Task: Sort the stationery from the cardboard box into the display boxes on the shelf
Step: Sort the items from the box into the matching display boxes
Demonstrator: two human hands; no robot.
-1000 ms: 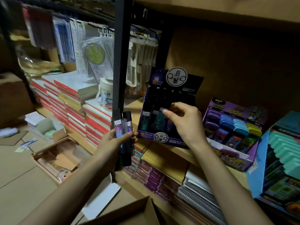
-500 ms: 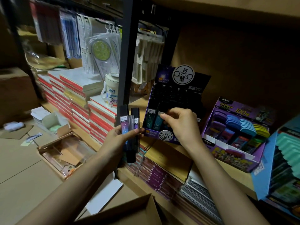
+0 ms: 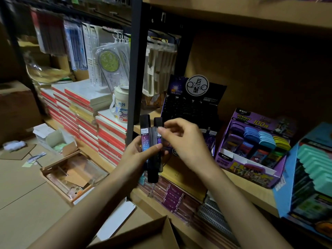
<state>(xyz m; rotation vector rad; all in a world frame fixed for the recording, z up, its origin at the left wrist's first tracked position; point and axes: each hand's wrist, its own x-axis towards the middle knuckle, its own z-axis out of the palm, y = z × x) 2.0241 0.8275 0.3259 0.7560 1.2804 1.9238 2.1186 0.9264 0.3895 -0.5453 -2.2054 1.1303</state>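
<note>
My left hand point(image 3: 138, 155) grips a small bundle of slim dark lead-refill cases point(image 3: 151, 146) with purple star labels, held upright in front of the shelf post. My right hand point(image 3: 183, 139) is beside them, its thumb and forefinger pinching the top of the rightmost case. Behind the hands stands the dark purple display box point(image 3: 194, 108) with a round white logo, holding more such cases. A corner of the cardboard box point(image 3: 143, 236) shows at the bottom edge.
A purple display box of coloured erasers point(image 3: 255, 142) and a blue box of teal items point(image 3: 312, 169) stand to the right on the wooden shelf point(image 3: 249, 189). A black upright post point(image 3: 134, 69), stacked red notebooks point(image 3: 86, 112) and an open floor box point(image 3: 71, 175) lie left.
My right hand has drawn back from the dark display box to the cases in my left hand and now pinches one. The view moved closer.
</note>
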